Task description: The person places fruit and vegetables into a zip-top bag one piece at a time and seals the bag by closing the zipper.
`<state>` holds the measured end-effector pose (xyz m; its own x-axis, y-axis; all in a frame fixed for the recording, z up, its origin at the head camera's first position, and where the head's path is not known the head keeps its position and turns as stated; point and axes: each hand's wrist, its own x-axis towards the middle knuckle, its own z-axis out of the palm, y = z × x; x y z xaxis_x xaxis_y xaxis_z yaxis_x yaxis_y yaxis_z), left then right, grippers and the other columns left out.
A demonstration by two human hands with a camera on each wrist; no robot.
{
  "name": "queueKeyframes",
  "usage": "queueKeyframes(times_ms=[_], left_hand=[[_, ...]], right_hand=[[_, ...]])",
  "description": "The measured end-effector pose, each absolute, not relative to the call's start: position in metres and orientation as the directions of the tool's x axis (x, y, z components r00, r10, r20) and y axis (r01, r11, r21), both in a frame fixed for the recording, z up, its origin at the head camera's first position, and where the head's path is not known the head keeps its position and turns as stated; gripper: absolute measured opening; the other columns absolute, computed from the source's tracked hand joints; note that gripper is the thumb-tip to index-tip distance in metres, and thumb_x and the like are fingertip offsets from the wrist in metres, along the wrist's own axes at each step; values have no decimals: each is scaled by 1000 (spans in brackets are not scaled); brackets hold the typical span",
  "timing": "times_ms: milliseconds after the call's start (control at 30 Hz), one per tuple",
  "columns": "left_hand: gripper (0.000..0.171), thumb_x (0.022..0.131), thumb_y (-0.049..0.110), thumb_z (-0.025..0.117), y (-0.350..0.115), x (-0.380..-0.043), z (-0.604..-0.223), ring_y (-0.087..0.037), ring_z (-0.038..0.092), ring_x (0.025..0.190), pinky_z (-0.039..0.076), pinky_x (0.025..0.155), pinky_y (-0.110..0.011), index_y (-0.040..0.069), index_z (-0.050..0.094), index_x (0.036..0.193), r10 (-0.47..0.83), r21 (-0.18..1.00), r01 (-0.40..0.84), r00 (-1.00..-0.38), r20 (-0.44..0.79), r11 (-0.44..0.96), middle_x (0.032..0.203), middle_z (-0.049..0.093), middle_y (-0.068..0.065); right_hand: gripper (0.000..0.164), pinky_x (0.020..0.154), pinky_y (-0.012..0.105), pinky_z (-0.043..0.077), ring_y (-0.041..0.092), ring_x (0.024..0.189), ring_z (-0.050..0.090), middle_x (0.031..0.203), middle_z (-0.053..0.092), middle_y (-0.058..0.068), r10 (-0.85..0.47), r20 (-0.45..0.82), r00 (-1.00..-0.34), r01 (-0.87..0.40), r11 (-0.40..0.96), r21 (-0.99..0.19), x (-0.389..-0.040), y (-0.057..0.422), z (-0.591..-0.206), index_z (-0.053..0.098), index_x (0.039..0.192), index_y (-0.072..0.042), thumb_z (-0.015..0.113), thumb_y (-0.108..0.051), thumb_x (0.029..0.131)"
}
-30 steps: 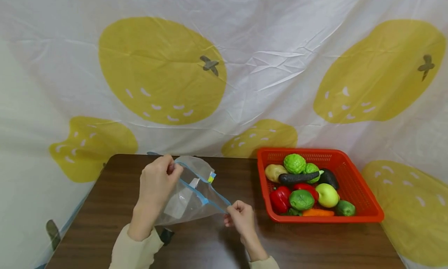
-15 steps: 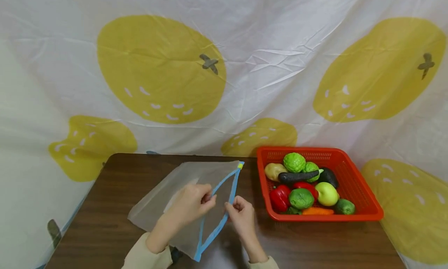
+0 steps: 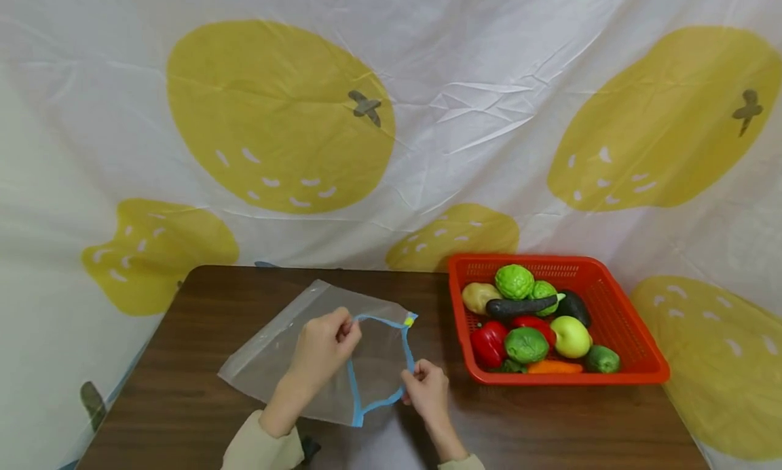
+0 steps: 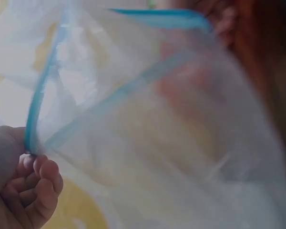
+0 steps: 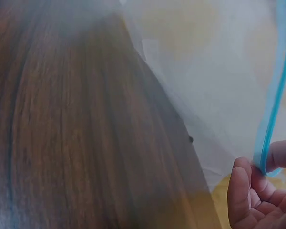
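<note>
Between the two hands hangs a clear zip bag (image 3: 277,341) with a blue zip edge and a yellow tab at its far corner. Its mouth gapes wide, facing right. On the left side of the opening, my left hand (image 3: 320,344) pinches the blue edge between thumb and finger; the left wrist view shows this hand (image 4: 26,183) with its other fingers curled. Opposite it, my right hand (image 3: 427,392) pinches the other blue edge, also visible at the thumb and fingertips of the right hand (image 5: 262,186) in the right wrist view. Nothing shows inside the bag.
Right of the hands, a red plastic basket (image 3: 635,334) holds several vegetables and fruits, among them an eggplant (image 3: 519,308), a red pepper (image 3: 489,344) and a carrot (image 3: 554,367). A small dark object (image 3: 310,448) lies by the left sleeve. A patterned cloth (image 3: 415,117) hangs behind the brown table (image 3: 183,361).
The left hand has moved down and right, then slightly back left. The bag has turned and its mouth has spread wider. The right hand stays nearly in place, gripping the edge.
</note>
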<state>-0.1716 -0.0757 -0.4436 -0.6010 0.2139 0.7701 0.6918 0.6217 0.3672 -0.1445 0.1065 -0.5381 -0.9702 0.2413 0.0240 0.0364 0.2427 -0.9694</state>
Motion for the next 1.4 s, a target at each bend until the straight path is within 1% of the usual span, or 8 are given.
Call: queueKeyframes(times_ms=[233, 467, 633, 733, 867, 1067, 1200, 1400], left_hand=[[31, 71, -10, 59, -91, -176, -423, 0, 27, 48, 23, 40, -14, 11, 39, 61, 201, 384, 675, -619, 759, 630, 54, 32, 8], [29, 70, -8, 62, -88, -180, -428, 1, 30, 49, 27, 42, -13, 10, 41, 61, 263, 372, 695, -626, 735, 615, 54, 37, 7], [29, 70, -6, 63, -80, -182, -435, 1, 30, 48, 27, 41, -13, 11, 41, 61, 267, 398, 699, -638, 722, 594, 53, 36, 9], [29, 70, -5, 63, -78, -182, -437, 0, 29, 48, 26, 42, -15, 11, 41, 61, 253, 398, 693, -638, 727, 601, 53, 35, 9], [29, 69, -5, 65, -77, -185, -438, -1, 31, 47, 27, 43, -16, 10, 41, 61, 224, 387, 683, -626, 747, 619, 53, 35, 9], [29, 70, -4, 66, -78, -187, -437, -1, 33, 47, 28, 42, -16, 10, 42, 61, 199, 400, 672, -631, 750, 624, 53, 38, 8], [30, 70, -4, 67, -78, -185, -436, -1, 33, 47, 28, 42, -15, 10, 42, 60, 194, 416, 671, -639, 744, 613, 53, 37, 8], [32, 71, -5, 67, -77, -183, -438, 1, 33, 48, 28, 43, -14, 11, 42, 60, 187, 435, 673, -645, 741, 598, 53, 37, 9]], right_hand=[[8, 38, 32, 49, 4, 37, 53, 51, 56, 5, 200, 15, -980, 28, 207, -978, -146, 115, -540, 54, 66, 2, 58, 6, 71], [8, 39, 33, 50, 4, 38, 53, 53, 56, 5, 204, 49, -978, 2, 242, -970, -149, 123, -541, 53, 66, 2, 58, 7, 71], [14, 43, 26, 50, 3, 42, 54, 60, 60, 7, 160, 88, -983, -47, 246, -968, -146, 124, -535, 59, 73, 1, 71, -4, 77], [18, 49, 21, 49, 3, 49, 55, 65, 63, 6, 131, 168, -977, -124, 292, -948, -140, 127, -522, 62, 77, -1, 77, -9, 75], [20, 53, 22, 50, 6, 57, 56, 70, 63, 6, 82, 324, -942, -275, 361, -891, -131, 140, -494, 62, 81, -1, 78, 0, 70], [34, 60, 32, 54, 18, 70, 62, 84, 64, 8, -7, 588, -809, -504, 523, -688, -134, 185, -465, 62, 92, -2, 80, 6, 64], [39, 69, 38, 52, 25, 82, 58, 91, 61, 13, -21, 617, -787, -453, 698, -554, -144, 219, -458, 62, 97, -1, 81, 5, 63], [45, 85, 51, 43, 38, 99, 50, 104, 57, 21, 27, 474, -880, -238, 838, -490, -154, 261, -459, 58, 106, 5, 79, 1, 66]])
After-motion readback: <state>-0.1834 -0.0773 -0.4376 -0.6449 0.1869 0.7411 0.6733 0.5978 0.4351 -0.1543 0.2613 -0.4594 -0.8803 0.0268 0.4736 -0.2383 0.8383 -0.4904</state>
